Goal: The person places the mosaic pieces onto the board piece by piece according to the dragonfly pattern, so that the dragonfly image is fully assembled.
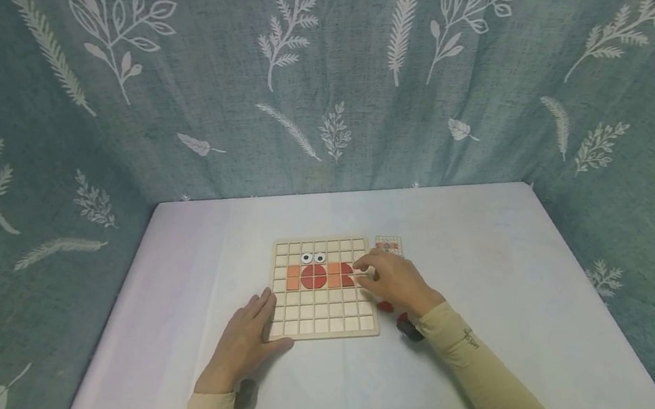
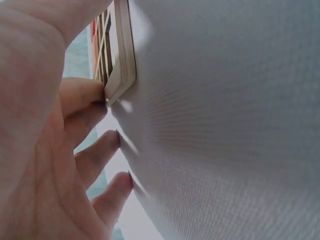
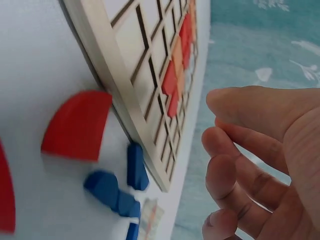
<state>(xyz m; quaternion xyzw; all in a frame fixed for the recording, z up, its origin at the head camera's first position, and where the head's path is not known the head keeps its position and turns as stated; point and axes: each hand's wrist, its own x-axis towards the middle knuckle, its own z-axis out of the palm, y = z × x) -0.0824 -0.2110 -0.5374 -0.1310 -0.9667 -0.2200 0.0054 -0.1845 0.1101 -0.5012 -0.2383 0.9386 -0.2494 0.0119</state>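
Head view: the gridded wooden board (image 1: 310, 312) lies flat on the white bench (image 1: 492, 245) before me, and my left hand (image 1: 245, 341) rests at its near left corner, fingers fairly straight and thumb well apart from them; the left wrist view shows one fingertip touching the rim. My right hand (image 1: 397, 282) is above the board's right edge, fingers loosely bent, a narrow gap between thumb and forefinger. Set in the grid I see two eye pieces (image 1: 306, 258), a red disc (image 1: 306, 272) below them, orange squares (image 1: 292, 272) on either side of it, and red pieces (image 1: 345, 268) nearest my right fingers. Just right of the board lie a loose red quarter (image 3: 77, 127) and blue pieces (image 3: 135, 167), with a small picture card (image 1: 389, 241) by the far right corner
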